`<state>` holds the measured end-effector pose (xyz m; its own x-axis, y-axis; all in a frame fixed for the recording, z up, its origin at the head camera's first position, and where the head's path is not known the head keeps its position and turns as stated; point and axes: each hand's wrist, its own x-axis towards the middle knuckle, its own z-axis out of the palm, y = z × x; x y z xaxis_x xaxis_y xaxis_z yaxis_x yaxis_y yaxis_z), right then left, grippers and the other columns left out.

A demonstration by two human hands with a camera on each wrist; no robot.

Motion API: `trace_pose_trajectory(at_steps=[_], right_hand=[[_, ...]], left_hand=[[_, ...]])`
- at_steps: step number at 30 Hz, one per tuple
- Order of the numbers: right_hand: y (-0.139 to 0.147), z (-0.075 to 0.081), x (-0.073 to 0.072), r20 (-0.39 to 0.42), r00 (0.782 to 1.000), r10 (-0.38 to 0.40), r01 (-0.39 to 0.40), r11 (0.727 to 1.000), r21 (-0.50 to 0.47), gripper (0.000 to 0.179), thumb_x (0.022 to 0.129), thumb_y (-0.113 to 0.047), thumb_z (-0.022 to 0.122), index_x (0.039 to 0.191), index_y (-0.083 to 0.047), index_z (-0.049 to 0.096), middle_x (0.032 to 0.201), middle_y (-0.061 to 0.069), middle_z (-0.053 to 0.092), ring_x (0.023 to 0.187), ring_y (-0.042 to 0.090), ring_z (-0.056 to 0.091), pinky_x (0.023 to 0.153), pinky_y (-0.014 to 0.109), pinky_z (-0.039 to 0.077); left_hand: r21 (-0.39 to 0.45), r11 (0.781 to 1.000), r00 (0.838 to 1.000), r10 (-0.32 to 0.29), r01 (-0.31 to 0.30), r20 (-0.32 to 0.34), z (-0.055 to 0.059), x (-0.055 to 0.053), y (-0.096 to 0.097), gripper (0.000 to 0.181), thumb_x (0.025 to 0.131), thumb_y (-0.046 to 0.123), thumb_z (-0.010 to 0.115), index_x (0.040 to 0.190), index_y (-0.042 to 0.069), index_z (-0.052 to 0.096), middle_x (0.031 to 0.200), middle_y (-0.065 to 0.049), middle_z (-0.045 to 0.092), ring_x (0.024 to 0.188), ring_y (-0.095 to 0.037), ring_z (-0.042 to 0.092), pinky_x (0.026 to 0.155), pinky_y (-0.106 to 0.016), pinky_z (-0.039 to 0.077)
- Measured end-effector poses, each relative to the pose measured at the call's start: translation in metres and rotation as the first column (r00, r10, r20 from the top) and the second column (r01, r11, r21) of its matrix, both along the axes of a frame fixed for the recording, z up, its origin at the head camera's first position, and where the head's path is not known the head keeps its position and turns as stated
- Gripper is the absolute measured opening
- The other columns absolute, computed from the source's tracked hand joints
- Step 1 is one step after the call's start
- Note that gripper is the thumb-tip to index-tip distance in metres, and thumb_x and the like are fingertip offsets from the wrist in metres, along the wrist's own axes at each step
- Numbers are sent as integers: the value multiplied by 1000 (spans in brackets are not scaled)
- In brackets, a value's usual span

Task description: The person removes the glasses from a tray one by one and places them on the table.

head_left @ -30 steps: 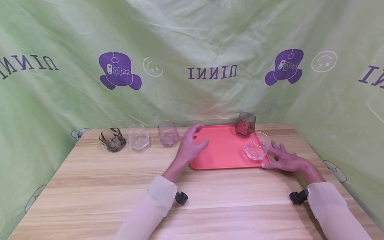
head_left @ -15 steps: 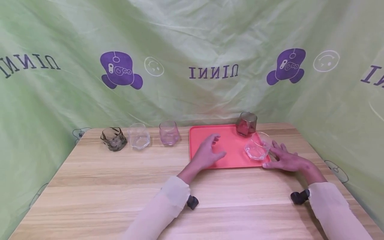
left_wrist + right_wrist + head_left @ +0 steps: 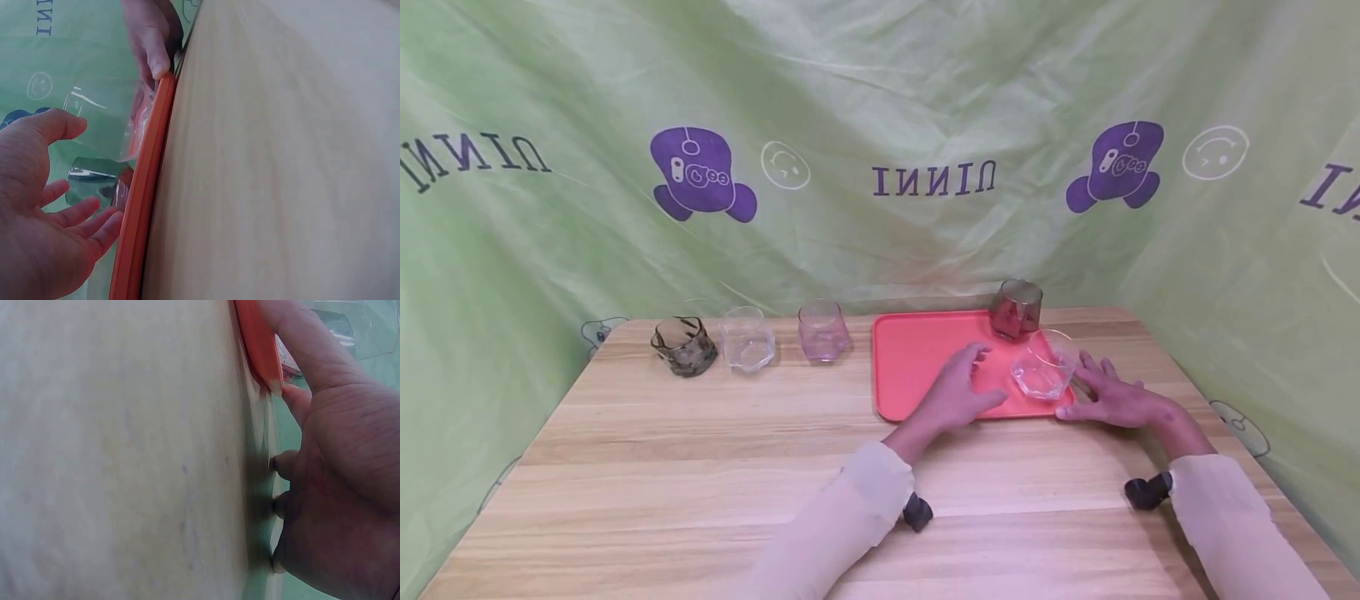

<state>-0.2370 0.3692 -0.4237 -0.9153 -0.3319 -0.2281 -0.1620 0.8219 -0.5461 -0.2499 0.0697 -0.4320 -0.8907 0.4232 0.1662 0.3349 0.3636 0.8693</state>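
Observation:
A red tray [image 3: 913, 350] lies toward the back right of the wooden table. On its right part stand a clear glass [image 3: 1041, 379] near the front and a grey smoked glass [image 3: 1017, 312] at the back corner. My left hand [image 3: 961, 392] hovers over the tray left of the clear glass, thumb apart from loosely bent fingers, holding nothing. My right hand [image 3: 1112, 402] spreads its fingers at the tray's right front corner. In the right wrist view its thumb lies over the tray's edge [image 3: 262, 353], its other fingers reaching down beside it.
Left of the tray, in a row at the back, stand a pinkish glass [image 3: 822, 333], a second clear glass [image 3: 748, 342] and a dark patterned glass [image 3: 685, 348]. A green printed cloth [image 3: 820, 242] hangs behind and beside the wooden table [image 3: 700, 467].
My left hand has moved right, from the tray's left edge across it toward the clear glass. The right hand and the glasses stay in place.

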Motion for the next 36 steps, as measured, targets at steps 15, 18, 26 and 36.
trace_pose_trajectory(at_steps=[15, 18, 26, 36], right_hand=[[2, 4, 0, -6, 1000, 3, -3, 1000, -6, 99, 93, -48, 70, 166, -13, 13, 161, 39, -8, 142, 65, -17, 89, 91, -10], [1, 4, 0, -9, 1000, 4, -4, 1000, -5, 99, 93, -48, 70, 166, -13, 13, 161, 39, -7, 141, 65, -17, 89, 92, -10], [-1, 1, -2, -12, 1000, 16, -16, 1000, -19, 98, 93, -47, 70, 166, -13, 13, 162, 39, -7, 142, 65, -16, 89, 91, -10], [-1, 0, 0, -17, 1000, 24, -25, 999, -21, 96, 94, -45, 70, 166, -12, 14, 162, 39, -7, 141, 66, -16, 88, 92, -9]], left_hand=[[87, 993, 996, 76, -81, 52, -1, -6, 48, 80, 87, 23, 84, 155, 15, 42, 151, -6, 47, 134, -19, 48, 108, -37, 45], [78, 993, 996, 81, -84, 41, -1, -5, 55, 83, 85, 23, 84, 155, 14, 41, 149, -7, 48, 130, -16, 49, 106, -33, 45], [17, 998, 998, 68, -68, -2, -4, -2, 61, 89, 86, 27, 85, 159, 15, 35, 150, -5, 46, 129, -16, 50, 106, -33, 45], [54, 995, 996, 80, -78, -38, -11, -5, 74, 87, 85, 34, 85, 157, 18, 39, 144, -5, 50, 123, -15, 54, 101, -30, 48]])
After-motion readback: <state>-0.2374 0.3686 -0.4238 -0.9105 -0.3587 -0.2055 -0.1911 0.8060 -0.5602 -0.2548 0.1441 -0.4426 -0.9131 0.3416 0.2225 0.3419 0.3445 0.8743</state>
